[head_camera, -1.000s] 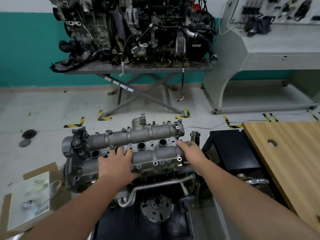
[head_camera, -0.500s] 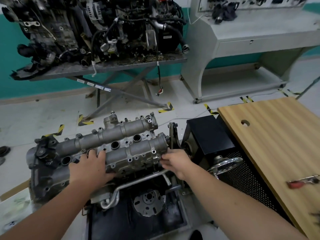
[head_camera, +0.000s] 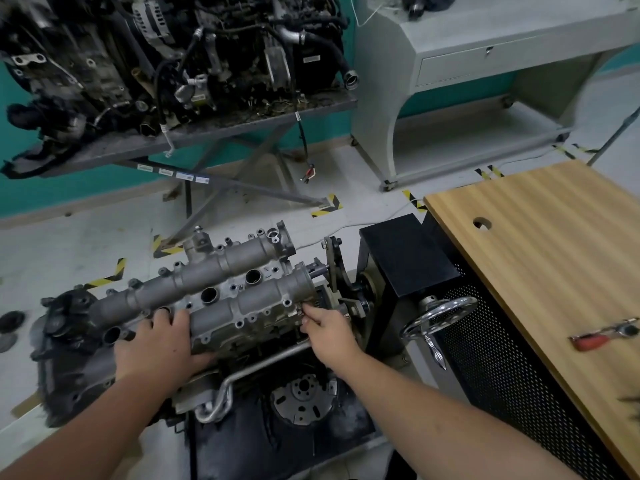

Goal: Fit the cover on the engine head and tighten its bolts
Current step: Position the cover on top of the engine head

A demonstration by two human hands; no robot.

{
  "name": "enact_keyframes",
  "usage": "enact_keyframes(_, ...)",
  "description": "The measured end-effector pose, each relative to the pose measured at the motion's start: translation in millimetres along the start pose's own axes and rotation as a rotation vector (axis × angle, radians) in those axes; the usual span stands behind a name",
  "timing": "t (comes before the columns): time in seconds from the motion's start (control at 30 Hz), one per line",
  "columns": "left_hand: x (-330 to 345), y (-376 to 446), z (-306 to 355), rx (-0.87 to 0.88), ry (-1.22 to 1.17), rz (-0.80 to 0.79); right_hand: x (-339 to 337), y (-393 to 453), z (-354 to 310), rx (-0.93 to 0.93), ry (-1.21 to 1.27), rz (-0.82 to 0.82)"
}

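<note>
My left hand (head_camera: pixel 162 344) lies flat, fingers spread, on the cover (head_camera: pixel 221 292) near its middle, while my right hand (head_camera: pixel 329 332) pinches its right-end lower corner.

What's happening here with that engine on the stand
A person is seating the grey metal cover on the engine head, which is mounted on a black stand. The left hand lies flat on the cover's near side, pressing it down. The right hand is at the cover's right end, fingers curled at its lower corner. No tool is in either hand; a red-handled ratchet lies on the wooden table, so bolt tightening does not look started.
</note>
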State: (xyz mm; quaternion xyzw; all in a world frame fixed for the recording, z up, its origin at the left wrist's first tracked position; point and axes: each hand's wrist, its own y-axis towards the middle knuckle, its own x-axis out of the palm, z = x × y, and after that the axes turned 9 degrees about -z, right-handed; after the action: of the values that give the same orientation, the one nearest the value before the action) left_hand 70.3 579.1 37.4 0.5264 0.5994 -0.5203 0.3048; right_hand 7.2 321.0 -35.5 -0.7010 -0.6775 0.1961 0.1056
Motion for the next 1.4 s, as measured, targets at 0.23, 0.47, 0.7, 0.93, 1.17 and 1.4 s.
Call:
enact_keyframes(0.23,-2.8,-2.8,2.1,-0.02,0.018,0.007,-14.7,4.5,-27.4,0.173,0.57,0.078)
enact_keyframes(0.47,-0.8,-2.4,2.4,-0.016,0.03,-0.002,-10.9,29.1,-53.2,0.143,0.105,0.016)
enact_keyframes(0.7,3.9,2.3,-0.9,0.007,0.016,0.003,-9.5,32.0,-59.6,0.16,0.077,0.11)
enact_keyframes(0.93,4.4,3.2,-1.5,0.01,-0.019,0.009,-12.5,35.6,-62.5,0.215,0.187,0.102)
enact_keyframes(1.17,5.4,3.5,-0.6,0.009,-0.014,0.008,-24.6,37.6,-67.2,0.273,0.254,-0.053)
enact_keyframes(1.4,6.9,3.8,-9.0,0.055,0.016,0.042,-29.1,29.2,-57.9,0.26,0.142,-0.207)
